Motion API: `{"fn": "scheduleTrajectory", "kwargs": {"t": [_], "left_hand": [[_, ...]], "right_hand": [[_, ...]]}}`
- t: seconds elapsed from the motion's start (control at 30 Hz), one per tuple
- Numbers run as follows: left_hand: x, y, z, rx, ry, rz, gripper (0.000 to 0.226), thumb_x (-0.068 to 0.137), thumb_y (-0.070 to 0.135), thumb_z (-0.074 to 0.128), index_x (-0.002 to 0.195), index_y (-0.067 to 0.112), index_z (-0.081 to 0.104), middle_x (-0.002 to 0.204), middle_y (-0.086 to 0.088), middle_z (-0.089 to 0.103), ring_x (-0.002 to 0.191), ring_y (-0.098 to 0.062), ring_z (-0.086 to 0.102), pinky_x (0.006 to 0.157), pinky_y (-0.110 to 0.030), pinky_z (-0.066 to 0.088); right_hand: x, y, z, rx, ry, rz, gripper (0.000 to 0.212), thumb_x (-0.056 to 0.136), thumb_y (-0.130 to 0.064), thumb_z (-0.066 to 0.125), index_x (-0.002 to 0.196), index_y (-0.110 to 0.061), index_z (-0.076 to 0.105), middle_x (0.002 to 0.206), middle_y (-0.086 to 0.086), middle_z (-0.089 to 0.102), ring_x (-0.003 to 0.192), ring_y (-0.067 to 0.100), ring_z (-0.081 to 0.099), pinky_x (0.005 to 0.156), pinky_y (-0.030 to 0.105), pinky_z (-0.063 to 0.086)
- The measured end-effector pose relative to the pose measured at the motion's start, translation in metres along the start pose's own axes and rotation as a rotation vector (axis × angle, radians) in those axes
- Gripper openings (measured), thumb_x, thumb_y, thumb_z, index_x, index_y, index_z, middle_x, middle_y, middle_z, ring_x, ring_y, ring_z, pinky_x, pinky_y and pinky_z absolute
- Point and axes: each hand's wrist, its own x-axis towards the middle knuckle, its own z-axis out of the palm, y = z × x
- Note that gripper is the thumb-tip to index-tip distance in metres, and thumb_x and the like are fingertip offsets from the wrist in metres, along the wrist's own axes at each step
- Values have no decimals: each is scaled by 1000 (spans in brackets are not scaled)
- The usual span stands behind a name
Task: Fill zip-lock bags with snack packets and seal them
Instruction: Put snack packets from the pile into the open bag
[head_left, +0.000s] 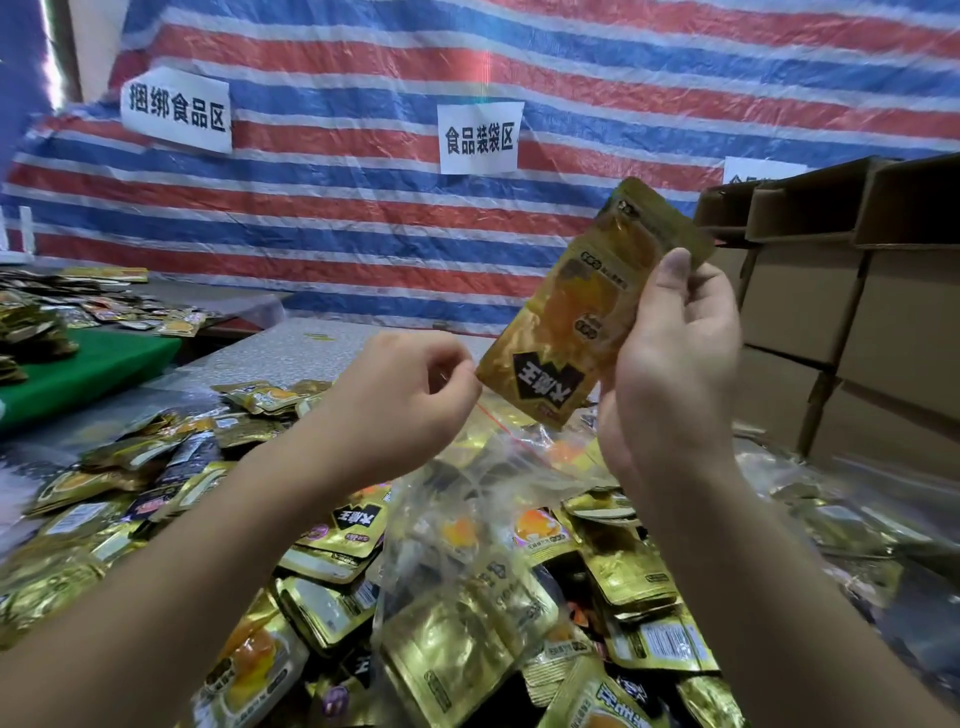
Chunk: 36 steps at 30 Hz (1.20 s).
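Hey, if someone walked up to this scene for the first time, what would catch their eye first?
Probably the gold snack packet held up at centre right by the right hand, against the red, white and blue striped tarp behind. Next, the heap of gold packets covering the table below, with a clear zip-lock bag hanging from the left hand. Stacked cardboard boxes stand at the right.

Loose gold snack packets (332, 582) cover the table (306, 343) from its near edge outward, leaving a bare strip at the far side below the striped tarp (363, 223). Stacked cardboard boxes (852, 312) wall off the right. A green board (88, 364) and more packets crowd the left.
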Motion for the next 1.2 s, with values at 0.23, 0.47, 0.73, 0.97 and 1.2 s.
{"fn": "scheduleTrajectory", "kwargs": {"t": [0.23, 0.47, 0.73, 0.97, 1.2], "left_hand": [[4, -1, -9, -84, 84, -53, 28, 94, 21, 50, 72, 18, 67, 57, 2, 59, 52, -16, 54, 51, -35, 41], [2, 3, -12, -79, 58, 2, 43, 90, 29, 34, 75, -4, 57, 67, -20, 58, 61, -29, 55, 58, -49, 44], [2, 0, -14, -223, -192, 4, 17, 101, 14, 46, 100, 14, 62, 78, -2, 67, 71, -19, 67, 70, -42, 56], [3, -1, -15, -237, -157, 1, 11, 96, 21, 59, 100, 21, 69, 88, 4, 73, 84, -12, 70, 80, -38, 57], [3, 4, -8, -271, 66, -17, 11, 91, 11, 67, 92, 20, 73, 81, 5, 75, 78, -9, 71, 76, -36, 57]], "right_hand": [[-1, 9, -12, -492, -393, -480, 16, 104, -19, 48, 93, -8, 54, 76, 15, 62, 63, 34, 58, 53, 51, 48], [10, -3, -22, -598, -734, -182, 14, 103, -13, 52, 103, -7, 64, 89, 10, 74, 79, 27, 73, 67, 52, 59], [16, -10, -27, -866, -816, -210, 15, 100, -22, 59, 94, -13, 69, 75, 14, 69, 65, 31, 63, 59, 47, 54], [9, -5, -24, -1065, -984, -223, 14, 97, -19, 62, 90, -13, 74, 71, 2, 66, 66, 16, 57, 61, 32, 44], [10, -6, -23, -998, -895, -256, 30, 99, -36, 57, 80, -18, 72, 62, -4, 62, 55, 7, 52, 52, 23, 39]]}}
